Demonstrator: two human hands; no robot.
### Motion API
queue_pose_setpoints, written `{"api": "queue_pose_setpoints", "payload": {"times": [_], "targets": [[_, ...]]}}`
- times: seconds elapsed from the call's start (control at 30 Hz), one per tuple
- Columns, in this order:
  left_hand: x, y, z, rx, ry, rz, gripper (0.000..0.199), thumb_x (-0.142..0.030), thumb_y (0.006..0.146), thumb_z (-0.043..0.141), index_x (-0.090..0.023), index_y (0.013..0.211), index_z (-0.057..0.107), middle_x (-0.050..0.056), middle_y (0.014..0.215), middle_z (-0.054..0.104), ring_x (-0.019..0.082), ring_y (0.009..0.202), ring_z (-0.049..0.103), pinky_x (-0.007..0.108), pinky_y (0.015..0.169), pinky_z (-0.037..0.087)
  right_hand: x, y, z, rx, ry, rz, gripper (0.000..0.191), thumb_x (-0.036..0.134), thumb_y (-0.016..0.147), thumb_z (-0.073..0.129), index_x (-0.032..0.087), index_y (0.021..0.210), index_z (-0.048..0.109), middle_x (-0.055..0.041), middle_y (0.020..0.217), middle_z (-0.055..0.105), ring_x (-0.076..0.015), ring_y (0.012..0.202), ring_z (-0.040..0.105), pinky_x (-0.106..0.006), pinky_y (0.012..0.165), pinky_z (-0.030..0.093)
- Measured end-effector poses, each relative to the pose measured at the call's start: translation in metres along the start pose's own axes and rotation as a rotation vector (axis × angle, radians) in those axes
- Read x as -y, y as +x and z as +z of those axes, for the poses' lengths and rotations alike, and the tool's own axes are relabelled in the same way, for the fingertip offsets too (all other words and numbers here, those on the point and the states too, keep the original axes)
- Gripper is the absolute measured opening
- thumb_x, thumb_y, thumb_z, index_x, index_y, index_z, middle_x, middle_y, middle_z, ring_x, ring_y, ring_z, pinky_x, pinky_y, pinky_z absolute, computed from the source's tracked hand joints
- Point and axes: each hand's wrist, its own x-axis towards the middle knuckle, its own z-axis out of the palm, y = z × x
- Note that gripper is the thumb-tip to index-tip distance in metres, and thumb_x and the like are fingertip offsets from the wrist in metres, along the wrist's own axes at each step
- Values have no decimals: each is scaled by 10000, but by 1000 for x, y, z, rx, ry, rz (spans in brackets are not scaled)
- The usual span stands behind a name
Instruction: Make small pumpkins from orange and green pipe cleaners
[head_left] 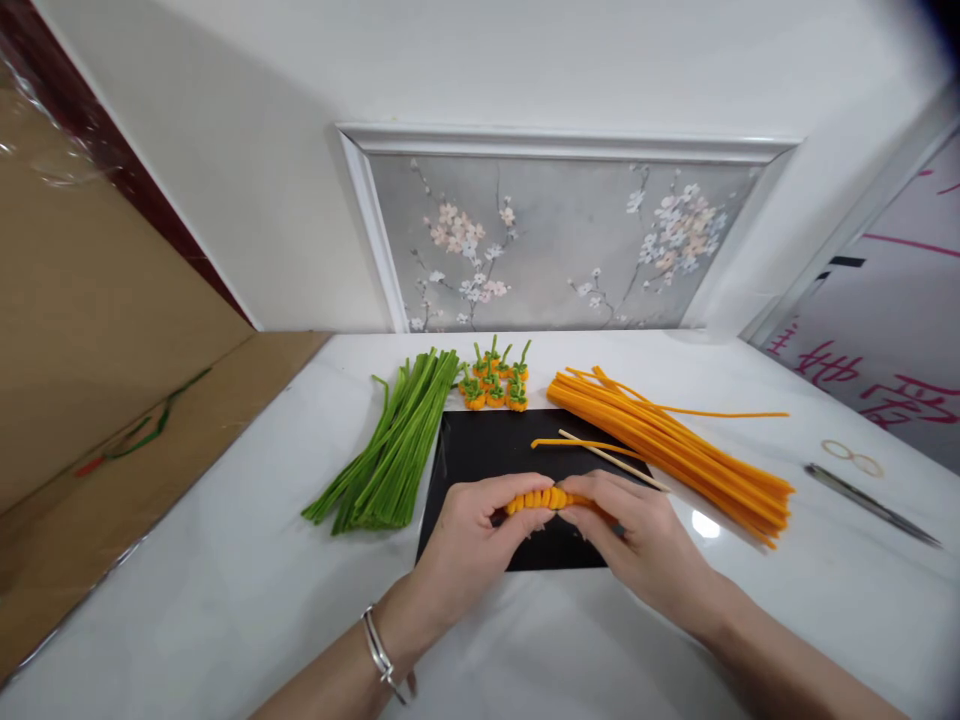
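Note:
Between my hands, above the black mat, is an orange pipe cleaner wound into a thick coil. My left hand grips the coil's left part between thumb and fingers. My right hand pinches its right end, where a straighter orange length runs into the fingers. Just beyond the hands, a loose orange pipe cleaner with a bent tip lies on the mat. It crosses a thin wooden stick. My palms and part of the coil are hidden.
A bundle of green pipe cleaners lies left, an orange bundle right. Behind the mat stand several small orange pieces with green tops. Farther right are tweezers and two thin rings. A cardboard box borders the left.

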Motion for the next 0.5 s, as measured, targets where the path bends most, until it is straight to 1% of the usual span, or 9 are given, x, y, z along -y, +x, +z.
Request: {"api": "queue_pose_setpoints", "payload": {"times": [0.07,0.13,0.2,0.23,0.3,0.37,0.43,0.5], "targets": [[1,0,0,12,26,-1,325,-236,829,658,-243,1154,671,14,1016,734,181,871,673,271,772,544,-1,0,1,-21,-13,8,139,199,949,493,198,985,628,-40,794,660,-141,647,620,-248,622,534],[1,0,1,28,73,27,454,-217,789,700,-241,1234,616,28,1144,700,202,1006,650,298,882,524,-3,-1,2,-25,-25,13,138,197,949,494,198,991,625,-43,807,664,-144,661,629,-250,632,534],[0,1,2,64,111,48,531,-200,756,732,-230,1266,586,38,1222,669,213,1087,622,317,974,478,-3,-3,5,9,-37,1,146,189,941,503,201,1034,615,-44,843,672,-152,701,643,-255,652,535],[-1,1,3,91,117,47,548,-196,749,740,-225,1273,579,41,1231,665,214,1097,617,321,995,461,-3,-3,7,38,-51,-10,159,183,936,506,205,1058,607,-43,860,679,-158,722,650,-263,666,536],[-3,1,3,148,88,42,515,-216,774,726,-228,1267,580,38,1208,678,211,1071,630,312,969,470,0,-3,9,96,-101,-32,174,167,926,503,211,1071,589,-36,864,689,-174,741,657,-289,684,535],[-5,1,3,212,25,41,404,-259,841,665,-243,1240,600,25,1168,695,201,1035,644,295,920,487,4,-1,8,137,-146,-38,159,154,920,495,210,1044,575,-31,864,695,-184,749,658,-308,688,530],[-4,1,2,244,-30,25,343,-281,890,605,-248,1231,612,25,1181,691,199,1046,640,292,921,480,5,4,5,140,-182,-35,103,166,918,502,205,987,568,-32,862,694,-192,753,655,-318,682,524],[0,1,0,235,-65,-17,369,-269,899,585,-231,1266,594,40,1191,685,202,1039,641,297,915,481,4,12,0,118,-208,-31,55,199,919,517,201,926,572,-39,858,691,-203,772,652,-332,695,522]]}}
